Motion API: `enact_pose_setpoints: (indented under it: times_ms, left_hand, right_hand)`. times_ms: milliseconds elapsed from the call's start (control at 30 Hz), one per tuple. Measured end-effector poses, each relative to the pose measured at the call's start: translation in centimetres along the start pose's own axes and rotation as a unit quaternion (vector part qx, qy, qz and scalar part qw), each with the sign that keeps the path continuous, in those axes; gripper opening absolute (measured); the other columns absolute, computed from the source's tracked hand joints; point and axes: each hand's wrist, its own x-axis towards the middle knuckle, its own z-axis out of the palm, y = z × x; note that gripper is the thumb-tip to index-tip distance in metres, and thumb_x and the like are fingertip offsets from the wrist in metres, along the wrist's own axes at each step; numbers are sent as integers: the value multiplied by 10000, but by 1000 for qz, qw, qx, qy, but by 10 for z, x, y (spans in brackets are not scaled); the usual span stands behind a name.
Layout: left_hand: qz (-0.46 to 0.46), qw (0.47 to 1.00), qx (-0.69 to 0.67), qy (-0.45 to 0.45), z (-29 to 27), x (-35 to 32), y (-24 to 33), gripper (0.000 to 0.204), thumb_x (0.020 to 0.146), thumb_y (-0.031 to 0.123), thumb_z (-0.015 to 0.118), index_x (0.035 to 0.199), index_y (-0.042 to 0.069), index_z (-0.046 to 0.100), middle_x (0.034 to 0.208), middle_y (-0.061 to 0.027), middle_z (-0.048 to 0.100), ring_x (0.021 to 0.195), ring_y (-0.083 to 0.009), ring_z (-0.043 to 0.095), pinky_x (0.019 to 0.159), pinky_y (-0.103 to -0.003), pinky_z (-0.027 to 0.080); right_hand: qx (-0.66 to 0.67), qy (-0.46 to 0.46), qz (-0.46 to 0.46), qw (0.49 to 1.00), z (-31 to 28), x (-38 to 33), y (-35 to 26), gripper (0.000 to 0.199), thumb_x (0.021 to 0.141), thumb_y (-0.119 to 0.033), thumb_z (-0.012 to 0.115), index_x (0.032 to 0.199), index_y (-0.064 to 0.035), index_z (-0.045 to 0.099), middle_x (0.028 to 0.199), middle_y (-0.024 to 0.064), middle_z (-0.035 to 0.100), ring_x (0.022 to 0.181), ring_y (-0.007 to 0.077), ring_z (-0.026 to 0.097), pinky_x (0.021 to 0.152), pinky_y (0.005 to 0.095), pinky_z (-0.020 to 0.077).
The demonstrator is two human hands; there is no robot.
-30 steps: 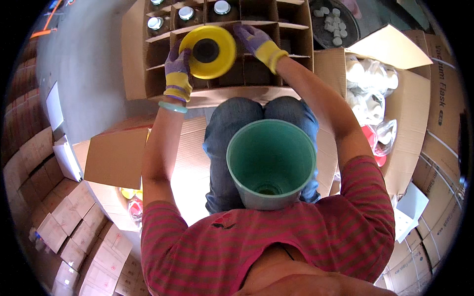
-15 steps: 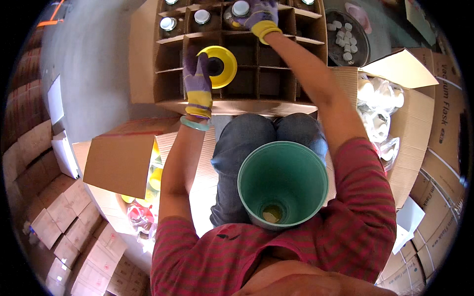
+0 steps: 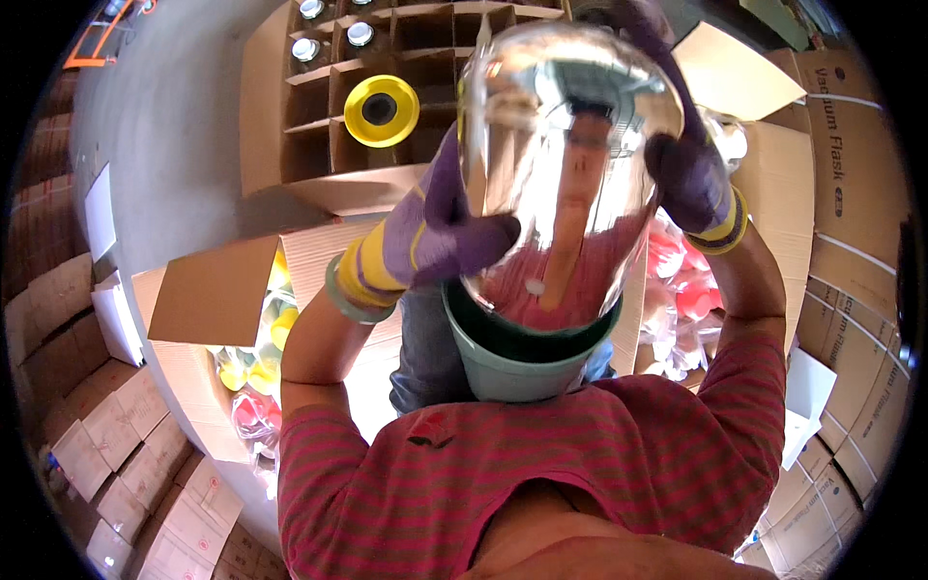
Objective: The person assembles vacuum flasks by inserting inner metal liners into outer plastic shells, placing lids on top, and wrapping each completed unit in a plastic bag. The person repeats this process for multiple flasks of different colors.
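Observation:
A large silvered glass flask liner (image 3: 570,184) hangs tilted in front of me, its mirrored side reflecting my striped shirt. My left hand (image 3: 440,237), in a purple and yellow glove, presses against its left side. My right hand (image 3: 691,179), gloved alike, grips the right side, fingers blurred near the far end. Just under the liner, a green bucket-shaped plastic container (image 3: 522,372) stands on my lap, its mouth partly covered. Whether the liner's lower end is inside the rim I cannot tell. A yellow ring-shaped piece with a dark centre (image 3: 401,111) rests on the divided carton (image 3: 372,188).
White-capped liners (image 3: 360,35) stand in the carton's cells. An open box (image 3: 213,300) at my left holds yellow and red parts; another at my right holds bagged red and white parts (image 3: 691,290). Stacked cartons (image 3: 851,193) line the right side, more boxes (image 3: 121,425) the left.
My right hand has brought a liner out of the carton toward me, over the green container. My left hand has left the yellow piece and now holds the liner too.

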Motion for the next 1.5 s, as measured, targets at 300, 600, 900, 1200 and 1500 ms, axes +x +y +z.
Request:
enact_pose_setpoints:
  times_ms: [300, 600, 900, 1200, 1500]
  left_hand:
    - [-162, 986, 35, 14, 42, -63, 2, 946, 740, 107, 760, 1492, 23, 193, 1449, -127, 393, 1323, -219, 391, 1081, -355, 331]
    - [-24, 999, 1, 45, 24, -56, -29, 702, 917, 278, 602, 1476, 23, 261, 1435, -154, 419, 1323, -262, 415, 1109, -377, 303]
    - [-128, 869, 392, 276, -190, 21, -126, 413, 842, 257, 682, 1237, 156, 614, 1347, -111, 533, 1167, -319, 556, 965, -358, 470]
    - [-307, 598, 732, 108, -225, 52, -124, 691, 777, 385, 723, 1399, 254, 451, 1444, -62, 439, 1303, -297, 439, 1084, -393, 377]
    - [-132, 773, 584, 210, -220, 39, -107, 664, 654, 306, 847, 1246, 125, 608, 1121, -83, 683, 1036, -254, 650, 921, -311, 497]
  right_hand:
    - [23, -131, 138, 982, 23, -70, -15, 1206, 635, -200, 894, 1503, -40, 73, 1400, 161, 448, 1308, 254, 433, 1068, 377, 386]
    - [-294, -291, 137, 900, 24, -27, -54, 632, 722, -282, 811, 1255, -53, 559, 1121, 142, 636, 986, 250, 645, 848, 337, 518]
    - [-321, -424, 123, 838, 35, -3, -22, 502, 732, -564, 707, 917, -97, 693, 847, 128, 693, 794, 281, 684, 723, 365, 537]
    - [-366, -456, 245, 773, 44, 23, -50, 401, 748, -479, 755, 868, -120, 622, 767, 56, 654, 705, 237, 654, 614, 325, 495]
    - [-311, -500, 302, 749, 35, 15, -46, 471, 763, -464, 751, 1007, -79, 634, 853, 117, 680, 795, 259, 678, 699, 351, 549]
